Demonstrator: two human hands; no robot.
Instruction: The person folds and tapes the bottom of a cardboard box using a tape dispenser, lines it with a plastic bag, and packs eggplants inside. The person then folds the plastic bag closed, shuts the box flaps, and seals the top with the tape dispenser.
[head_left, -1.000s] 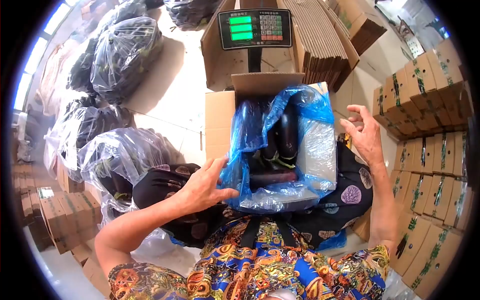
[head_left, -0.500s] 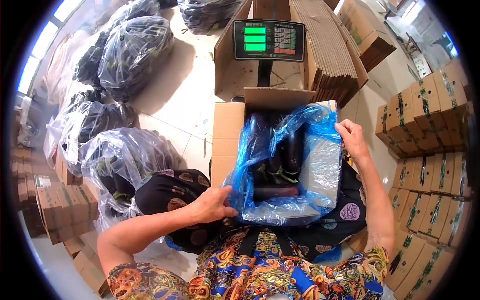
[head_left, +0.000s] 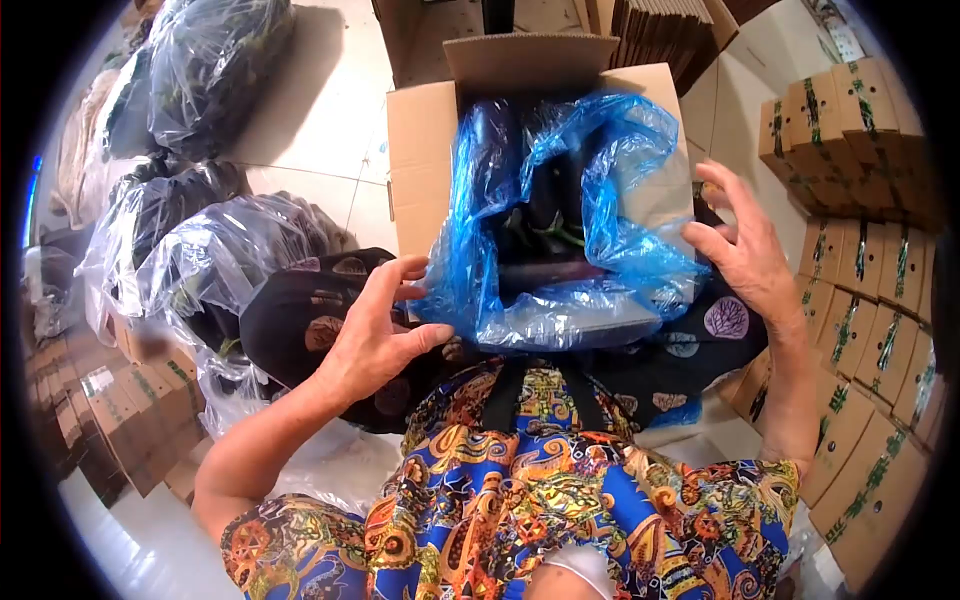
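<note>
An open cardboard box (head_left: 422, 170) lined with a blue plastic bag (head_left: 625, 240) rests at my lap, its flaps folded outward. Dark purple eggplants (head_left: 545, 195) lie inside, partly covered by the film. My left hand (head_left: 375, 330) is at the box's near left corner, thumb and fingers apart, beside the blue film. On the right side, my right hand (head_left: 745, 245) has its fingers spread and curved near the box's right flap, with nothing held in it.
Clear plastic bags of eggplants (head_left: 215, 75) stand on the floor at the left. Taped cartons (head_left: 860, 300) are stacked at the right, and more cartons (head_left: 130, 400) at the lower left. Flattened cardboard (head_left: 655, 40) stands behind the box, beside a dark post (head_left: 497, 15).
The right hand has come off the box's right edge and its fingers have spread. My left hand has opened from its closed pose. The view has tilted down, leaving the scale display out of frame.
</note>
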